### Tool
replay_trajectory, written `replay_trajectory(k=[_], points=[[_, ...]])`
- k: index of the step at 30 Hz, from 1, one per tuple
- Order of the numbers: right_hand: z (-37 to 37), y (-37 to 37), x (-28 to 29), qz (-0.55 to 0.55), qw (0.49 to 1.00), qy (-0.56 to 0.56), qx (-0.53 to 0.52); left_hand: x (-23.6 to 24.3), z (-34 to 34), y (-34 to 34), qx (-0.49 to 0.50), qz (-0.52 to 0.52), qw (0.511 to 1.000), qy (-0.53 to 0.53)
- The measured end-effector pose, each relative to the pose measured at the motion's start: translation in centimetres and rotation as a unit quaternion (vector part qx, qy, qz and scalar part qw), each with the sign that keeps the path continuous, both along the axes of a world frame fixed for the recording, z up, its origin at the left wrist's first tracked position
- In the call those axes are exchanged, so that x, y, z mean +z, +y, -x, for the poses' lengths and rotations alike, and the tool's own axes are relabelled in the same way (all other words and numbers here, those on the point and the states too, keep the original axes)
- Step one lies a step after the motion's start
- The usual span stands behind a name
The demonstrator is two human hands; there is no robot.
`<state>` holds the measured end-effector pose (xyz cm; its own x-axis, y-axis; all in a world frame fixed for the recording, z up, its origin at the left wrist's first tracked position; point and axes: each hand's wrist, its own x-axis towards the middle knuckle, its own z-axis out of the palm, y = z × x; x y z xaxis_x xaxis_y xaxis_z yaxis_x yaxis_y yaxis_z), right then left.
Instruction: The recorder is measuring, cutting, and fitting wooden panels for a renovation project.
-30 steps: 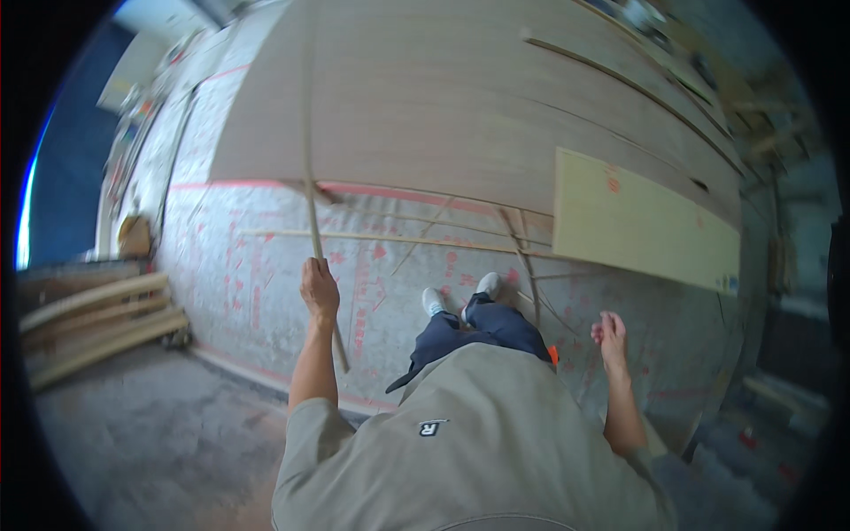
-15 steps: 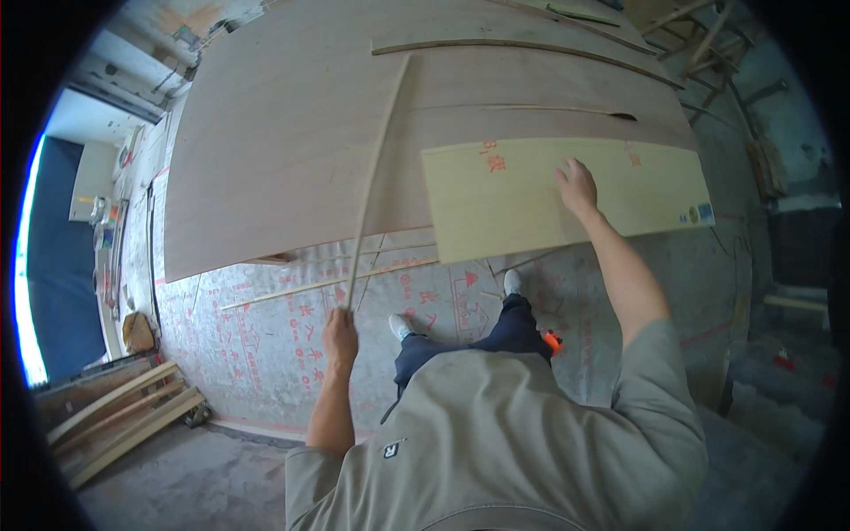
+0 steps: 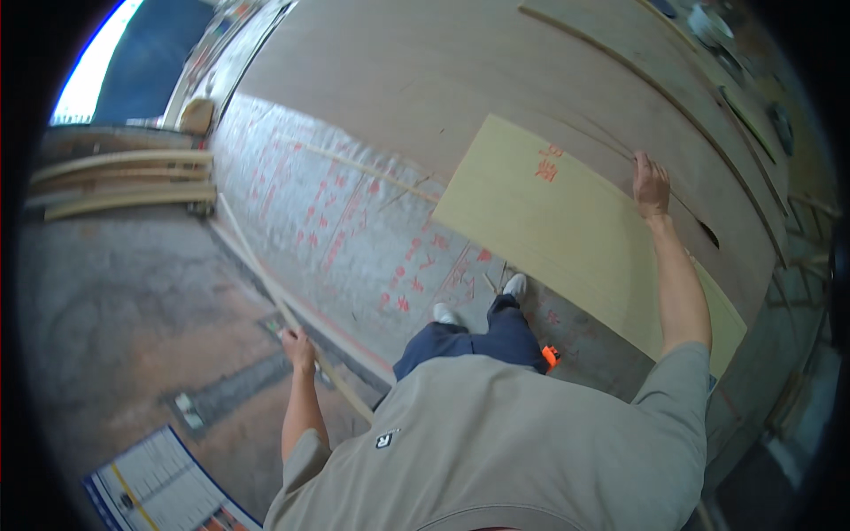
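My left hand [image 3: 299,348] is closed around a long, narrow wooden strip [image 3: 252,255], which slants over the floor at my left side. My right hand [image 3: 652,186] reaches past the far edge of a pale yellow board [image 3: 540,212] with red markings. Its fingers are curled on a thin strip [image 3: 602,134] that lies along the large brown plywood sheet [image 3: 398,62]. A dark, pointed end [image 3: 708,234] of that strip shows beyond the hand. The yellow board rests partly over the plywood's near edge, with my right forearm above it.
Grey floor covering [image 3: 372,239] with red print spreads before my shoes [image 3: 515,285]. Thin wooden sticks [image 3: 367,171] lie on it. Stacked timber [image 3: 133,181] stands at left, a printed sheet [image 3: 168,487] at lower left. Another long batten [image 3: 673,75] crosses the plywood.
The view has turned left. My left hand has swung the wooden strip off the plywood to the left side. My right hand has moved from above the yellow board to the thin strip.
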<state>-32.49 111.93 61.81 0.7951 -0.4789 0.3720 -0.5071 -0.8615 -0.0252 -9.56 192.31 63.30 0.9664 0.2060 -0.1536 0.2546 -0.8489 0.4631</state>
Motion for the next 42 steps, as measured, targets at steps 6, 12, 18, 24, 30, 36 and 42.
replay_trajectory(k=[6, 12, 18, 24, 30, 36, 42], points=[[-2.0, 29.4, 9.1, -0.486, 0.821, 0.170, 0.247, -9.2, 5.5, 1.9, 0.027, 0.131, 0.990, 0.055], [2.9, 40.5, -6.9, -0.375, 0.878, 0.268, 0.128, -15.7, 4.5, -1.8, -0.045, 0.202, 0.969, 0.137], [10.4, 42.7, -3.4, -0.219, 0.937, 0.171, 0.212, -20.3, 2.5, -11.7, -0.025, 0.313, 0.944, 0.099], [31.2, 40.8, -2.5, -0.514, 0.846, 0.136, -0.039, -14.6, 10.3, -30.6, -0.043, 0.421, 0.831, 0.362], [60.4, 36.5, -10.2, -0.549, 0.751, 0.057, -0.364, -13.9, 35.8, -35.9, -0.287, 0.357, 0.645, 0.612], [77.0, 28.1, -9.8, -0.617, 0.433, -0.378, -0.537, -9.4, 55.7, -45.7, -0.202, 0.420, 0.590, 0.660], [79.5, 16.7, -4.7, -0.657, 0.455, -0.446, -0.404, -5.8, 61.0, -58.7, -0.106, 0.584, 0.631, 0.500]])
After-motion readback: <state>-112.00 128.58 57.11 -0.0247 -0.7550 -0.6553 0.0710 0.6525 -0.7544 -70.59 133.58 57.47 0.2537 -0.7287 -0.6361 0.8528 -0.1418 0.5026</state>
